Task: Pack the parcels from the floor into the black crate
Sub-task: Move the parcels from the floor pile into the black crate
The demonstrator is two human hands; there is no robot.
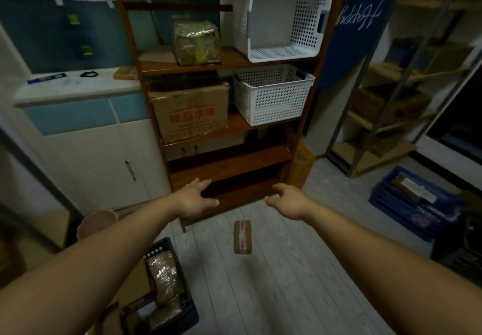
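Parcels partly packed: one brown taped cardboard parcel (pixel 243 237) lies unpacked on the floor.
Your left hand (pixel 194 199) and right hand (pixel 287 200) are spread and empty, the parcel between them; the part-filled black plastic crate (pixel 182 290) sits beneath your left forearm.

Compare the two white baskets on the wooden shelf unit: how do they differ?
The upper white basket lies tipped on its side with its opening facing the camera; the lower white basket stands upright with its opening upward. The upper one's inside is in full view and empty; the lower one's inside is mostly hidden behind its wall. The upper sits one shelf above the lower. Both are white perforated plastic, on the right side of the wooden shelf unit.
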